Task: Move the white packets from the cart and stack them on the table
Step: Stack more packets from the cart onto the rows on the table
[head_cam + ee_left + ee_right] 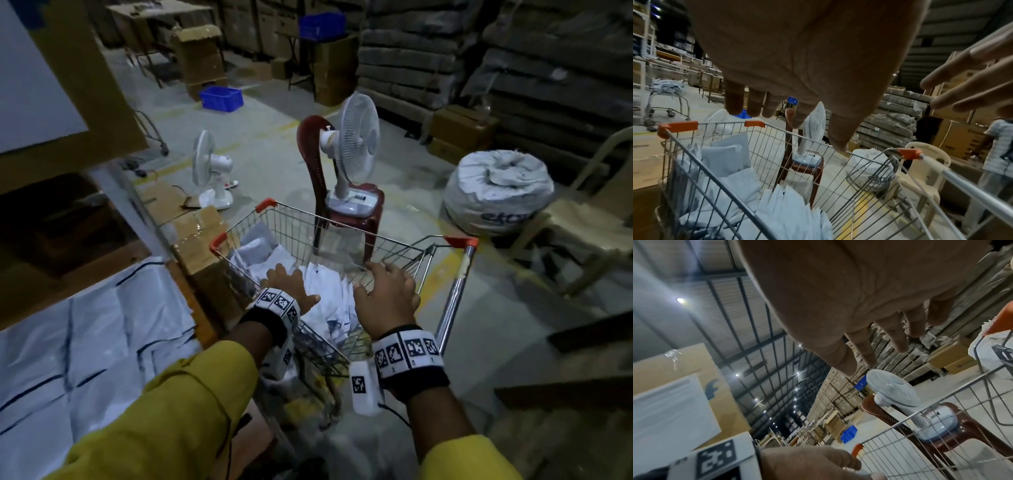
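A: White packets (322, 291) lie heaped in the basket of the wire cart (346, 219); a further layer of them is spread on the table (85, 346) at the person's left.

B: Left hand (289, 286)?

A: Reached over the cart's near-left side and down among the packets. In the head view the fingers are extended, thumb splayed toward the right. Left wrist view confirms: fingers (754, 104) straight, slightly parted, nothing between them. Whether the fingertips touch a packet, cannot tell.

B: Right hand (387, 296)?

A: Above the basket near its right wall, palm down, fingers spread wide. Right wrist view shows fingers (894, 337) straight, nothing held, wire mesh below them. Contact with the wire: cannot tell.

B: So neither hand grips anything.

A: Correct, both relaxed and wide, no packet pinched.

B: Surroundings?

A: Red chair (346, 212) just beyond the cart, a white fan (356, 150) standing on its seat. Second fan (212, 171) on the floor to the left. White sack (496, 192) to the right, beside a cream chair (927, 162). Blue crate (221, 98) on the floor farther back. Another person (999, 146) stands at the right edge of the left wrist view.
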